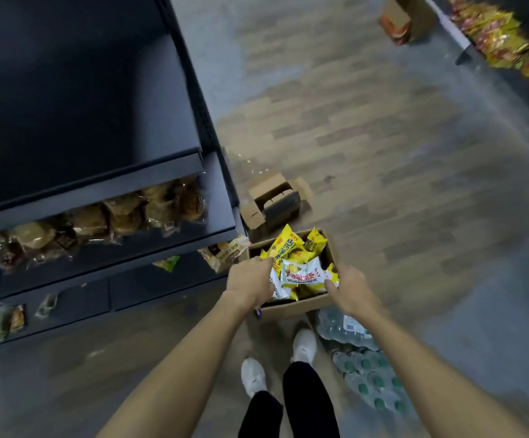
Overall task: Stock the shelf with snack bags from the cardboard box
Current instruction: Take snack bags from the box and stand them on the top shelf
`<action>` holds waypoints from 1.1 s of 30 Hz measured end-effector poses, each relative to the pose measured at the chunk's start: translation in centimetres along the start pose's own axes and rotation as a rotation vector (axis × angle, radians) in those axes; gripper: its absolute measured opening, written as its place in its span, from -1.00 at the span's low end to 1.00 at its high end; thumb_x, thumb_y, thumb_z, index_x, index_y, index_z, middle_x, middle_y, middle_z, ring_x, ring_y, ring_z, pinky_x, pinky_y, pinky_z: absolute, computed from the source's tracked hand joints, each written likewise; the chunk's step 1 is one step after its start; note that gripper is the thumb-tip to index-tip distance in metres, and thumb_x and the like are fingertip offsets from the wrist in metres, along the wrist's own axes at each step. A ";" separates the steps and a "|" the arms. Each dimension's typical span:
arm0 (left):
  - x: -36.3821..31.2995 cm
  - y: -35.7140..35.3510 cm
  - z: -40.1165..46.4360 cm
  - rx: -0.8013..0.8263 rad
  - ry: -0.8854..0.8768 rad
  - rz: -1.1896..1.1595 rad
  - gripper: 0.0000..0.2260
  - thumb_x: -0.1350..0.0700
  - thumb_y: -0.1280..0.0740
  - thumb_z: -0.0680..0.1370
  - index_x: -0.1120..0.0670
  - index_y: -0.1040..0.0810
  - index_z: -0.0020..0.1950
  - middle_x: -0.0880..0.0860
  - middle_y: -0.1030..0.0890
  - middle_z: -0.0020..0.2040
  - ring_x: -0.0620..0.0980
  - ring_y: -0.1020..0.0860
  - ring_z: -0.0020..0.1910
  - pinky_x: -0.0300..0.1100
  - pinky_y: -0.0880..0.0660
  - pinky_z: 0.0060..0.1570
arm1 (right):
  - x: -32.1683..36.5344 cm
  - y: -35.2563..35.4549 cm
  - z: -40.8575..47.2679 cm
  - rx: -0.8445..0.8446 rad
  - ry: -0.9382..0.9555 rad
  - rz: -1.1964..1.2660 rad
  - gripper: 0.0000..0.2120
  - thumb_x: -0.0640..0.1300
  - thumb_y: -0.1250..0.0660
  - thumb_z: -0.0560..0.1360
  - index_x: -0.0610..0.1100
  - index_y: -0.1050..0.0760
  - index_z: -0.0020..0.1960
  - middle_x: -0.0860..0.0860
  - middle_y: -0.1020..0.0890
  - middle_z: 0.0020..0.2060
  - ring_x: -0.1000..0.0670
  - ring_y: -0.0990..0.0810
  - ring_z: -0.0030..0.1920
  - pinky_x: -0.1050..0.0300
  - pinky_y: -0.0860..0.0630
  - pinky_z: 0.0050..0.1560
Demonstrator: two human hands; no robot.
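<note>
An open cardboard box (295,306) stands on the floor in front of my feet, filled with yellow snack bags (283,246) and white ones. My left hand (249,281) and my right hand (350,289) reach into it from either side. Between them they hold a white snack bag (302,273) with red print, the left at its left end, the right at its right end. The dark shelf unit (98,191) rises to my left; its top tier is bare, and the tier below holds wrapped brown pastries (124,213).
An empty opened carton (274,200) lies on the floor beyond the box. A shrink-wrapped pack of water bottles (364,365) sits to the right of my feet. Across the aisle stand another carton (405,18) and a rack of yellow and red bags (497,36).
</note>
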State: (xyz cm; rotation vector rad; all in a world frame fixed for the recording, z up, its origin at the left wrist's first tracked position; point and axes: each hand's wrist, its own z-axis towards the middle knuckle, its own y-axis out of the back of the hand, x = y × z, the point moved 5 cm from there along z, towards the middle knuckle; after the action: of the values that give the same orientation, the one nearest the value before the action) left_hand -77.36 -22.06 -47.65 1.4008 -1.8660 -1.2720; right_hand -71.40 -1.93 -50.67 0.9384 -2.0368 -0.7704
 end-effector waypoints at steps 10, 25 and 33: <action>-0.1 -11.4 5.0 0.193 0.161 -0.137 -0.70 0.06 -0.25 0.53 0.07 -0.40 0.25 0.08 -0.46 0.21 0.17 -0.54 0.09 -0.07 -0.41 -0.17 | -3.4 -10.2 5.7 0.180 -0.029 0.070 -0.61 -0.05 -0.23 0.58 -0.11 -0.34 0.38 -0.12 -0.51 0.25 -0.19 -0.49 0.25 -0.03 -0.44 0.12; 2.3 -22.8 9.9 0.215 0.360 -0.389 -0.36 0.08 -0.26 0.52 0.12 -0.07 0.54 0.10 -0.29 0.36 0.14 -0.45 0.21 0.01 -0.47 0.04 | -3.4 -19.6 13.6 0.101 -0.331 0.351 -0.29 0.02 -0.21 0.63 -0.15 0.11 0.60 -0.05 0.16 0.59 -0.09 -0.02 0.57 0.02 -0.16 0.44; 3.0 -28.1 12.9 0.273 0.403 -0.394 -0.17 -0.03 -0.27 0.56 0.28 0.20 0.55 0.20 -0.14 0.50 0.14 -0.36 0.37 -0.05 -0.34 0.28 | -3.8 -21.8 20.1 0.098 -0.120 0.185 -0.33 0.03 -0.14 0.65 -0.14 0.11 0.61 -0.02 0.15 0.59 -0.09 0.04 0.58 -0.01 -0.10 0.49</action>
State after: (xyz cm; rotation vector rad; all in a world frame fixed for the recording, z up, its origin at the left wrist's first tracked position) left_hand -75.40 -21.10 -78.65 2.0732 -1.5741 -0.8243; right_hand -78.31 -6.72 -79.37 0.7594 -2.2466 -0.6457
